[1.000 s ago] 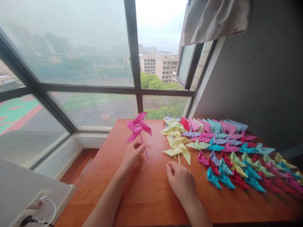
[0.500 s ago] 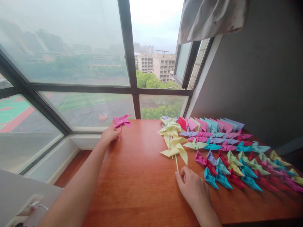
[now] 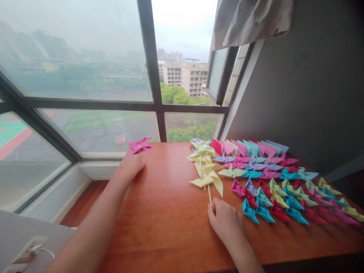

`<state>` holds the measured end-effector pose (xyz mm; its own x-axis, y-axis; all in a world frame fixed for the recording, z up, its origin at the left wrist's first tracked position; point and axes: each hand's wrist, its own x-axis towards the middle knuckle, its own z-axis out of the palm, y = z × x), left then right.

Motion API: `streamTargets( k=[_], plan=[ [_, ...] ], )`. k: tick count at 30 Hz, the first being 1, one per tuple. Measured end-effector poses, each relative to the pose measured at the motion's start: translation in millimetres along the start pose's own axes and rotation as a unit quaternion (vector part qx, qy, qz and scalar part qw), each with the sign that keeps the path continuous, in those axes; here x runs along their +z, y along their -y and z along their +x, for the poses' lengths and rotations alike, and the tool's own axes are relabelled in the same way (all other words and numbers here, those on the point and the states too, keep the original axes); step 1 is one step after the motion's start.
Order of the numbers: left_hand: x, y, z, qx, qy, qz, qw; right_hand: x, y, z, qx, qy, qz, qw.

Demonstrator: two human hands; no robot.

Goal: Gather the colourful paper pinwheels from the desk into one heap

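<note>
At the table's far left corner, my left hand (image 3: pixel 132 165) is closed around the stick of a magenta paper pinwheel (image 3: pixel 139 146), whose blades stand above the fingers. My right hand (image 3: pixel 224 216) pinches the lower end of the stick of a pale yellow paper pinwheel (image 3: pixel 209 178). That pinwheel's head overlaps a row of others, among them a light green pinwheel (image 3: pixel 200 147) behind it. Most of the sticks in the row are hidden under the blades.
Right of the pinwheels, folded paper cranes (image 3: pixel 231 171) and paper boats (image 3: pixel 250 211) lie in rows on the brown wooden table (image 3: pixel 159 223). Large windows (image 3: pixel 93 76) border the far side. A grey wall (image 3: pixel 307 91) stands at right, a power socket (image 3: pixel 30 248) at lower left.
The view has shifted slightly to the right. My left hand has turned a little, so its fingers now cover more of the magenta pinwheel's stick. My right hand keeps its pinch.
</note>
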<state>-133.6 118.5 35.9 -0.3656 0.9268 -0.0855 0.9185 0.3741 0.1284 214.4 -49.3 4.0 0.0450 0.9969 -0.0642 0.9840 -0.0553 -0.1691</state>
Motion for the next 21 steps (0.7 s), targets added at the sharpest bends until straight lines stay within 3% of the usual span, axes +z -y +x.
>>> streamTargets(
  k=[12,17,21],
  plan=[
    [-5,13,-20,-0.002,-0.023,0.003,1.0,5,-9,3,-0.014,-0.038,0.026,0.999],
    [-4,-7,-48,0.056,-0.07,-0.028,0.996,-18,3,39,0.011,-0.073,0.036,0.997],
    [13,-38,-79,0.143,-0.053,-0.104,0.983,-33,27,82,0.025,-0.058,0.023,0.998]
  ],
)
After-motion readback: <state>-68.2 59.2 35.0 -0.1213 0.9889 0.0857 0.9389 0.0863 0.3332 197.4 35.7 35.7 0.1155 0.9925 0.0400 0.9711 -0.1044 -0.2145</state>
